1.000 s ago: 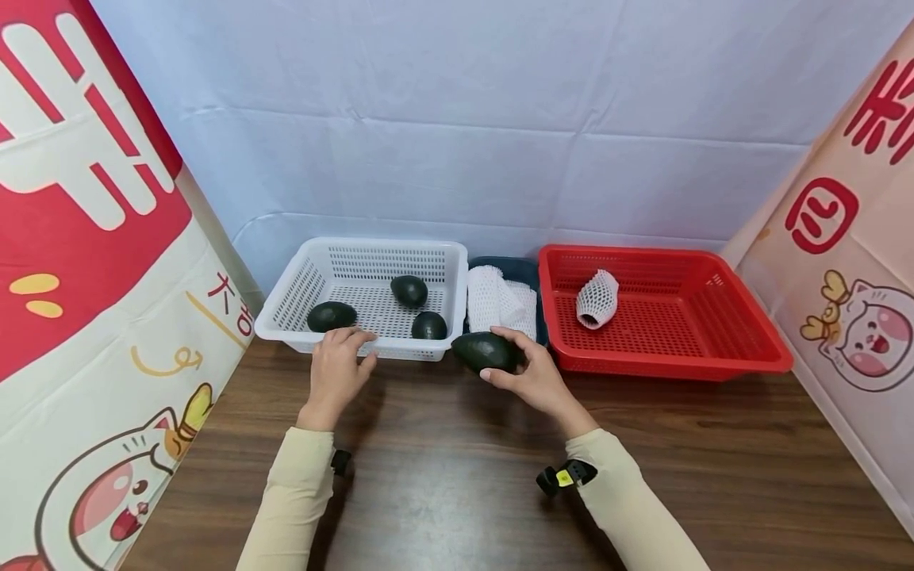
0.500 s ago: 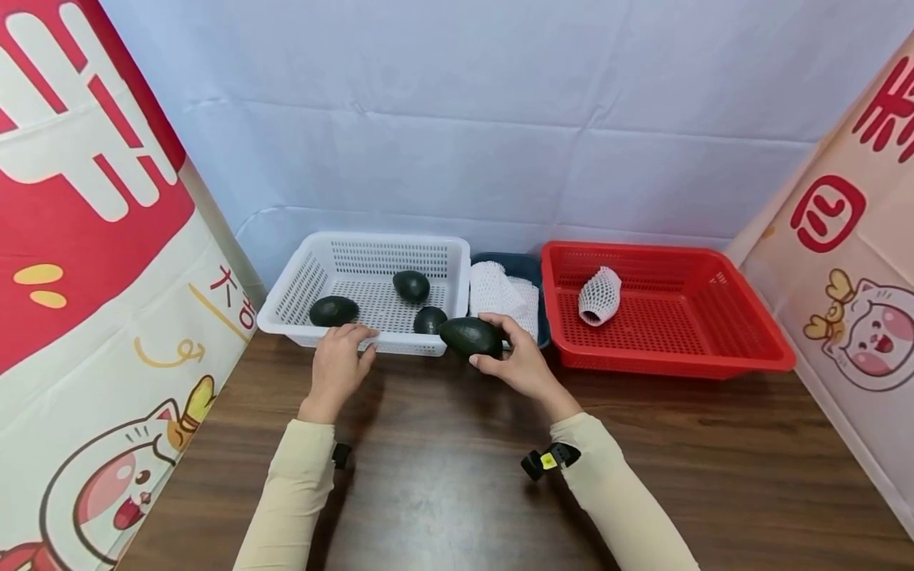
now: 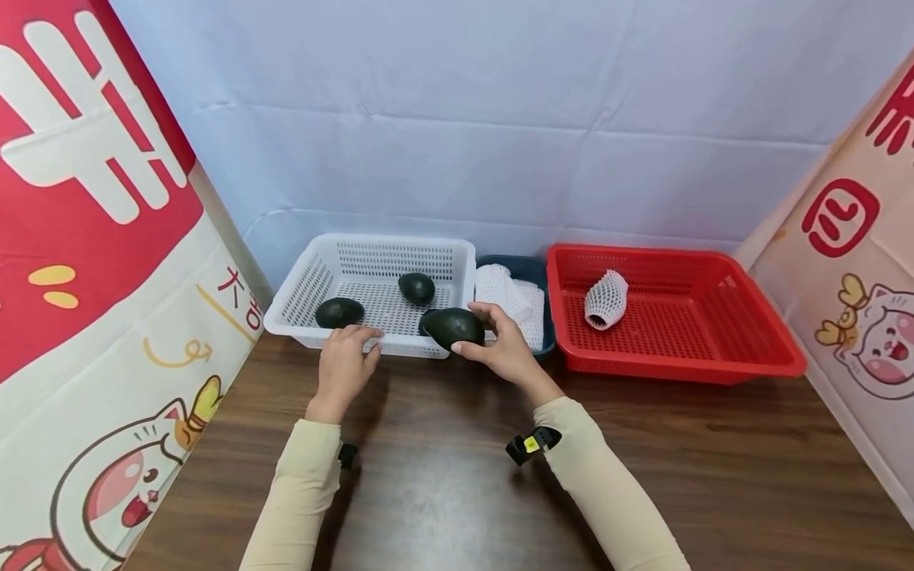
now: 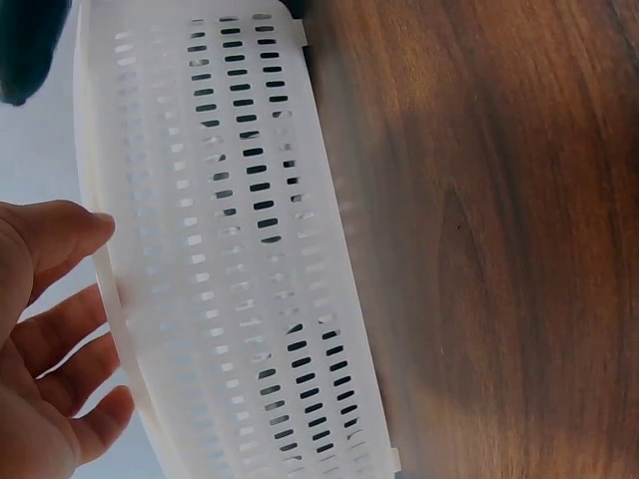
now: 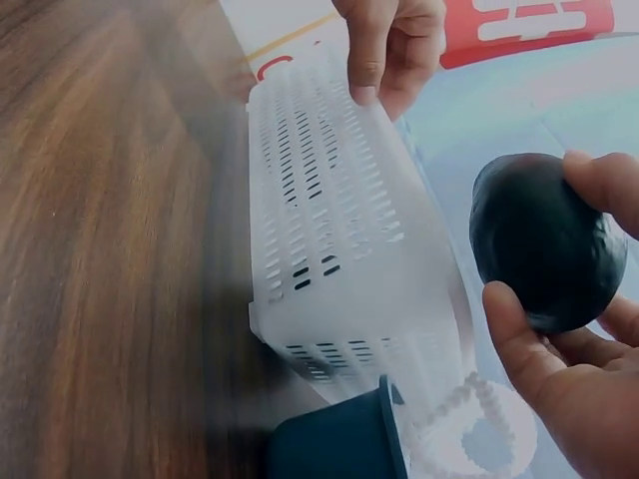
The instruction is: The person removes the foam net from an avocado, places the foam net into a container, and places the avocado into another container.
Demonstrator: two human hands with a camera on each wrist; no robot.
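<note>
My right hand [image 3: 505, 349] holds a dark green avocado [image 3: 455, 328] between thumb and fingers, over the right front corner of the white basket [image 3: 286, 313]. In the right wrist view the avocado [image 5: 544, 239] shows up close, thumb and fingertips on its sides. My left hand [image 3: 343, 366] grips the white basket's front rim; the left wrist view has the thumb and fingers [image 4: 70, 374] around that rim. Inside the basket lie an avocado [image 3: 339, 312] at left, another avocado [image 3: 417, 289] toward the back, and a third mostly hidden behind the held one.
A dark blue bin [image 3: 548, 317] with white foam net sleeves [image 3: 502, 292] stands between the baskets. At right, a red basket [image 3: 685, 365] holds one avocado in a foam net [image 3: 606, 300]. A pale cloth [image 3: 457, 119] hangs behind the wooden table [image 3: 428, 476].
My right hand has carried the avocado leftward from in front of the blue bin to over the white basket's right front corner. The left hand has stayed at the rim.
</note>
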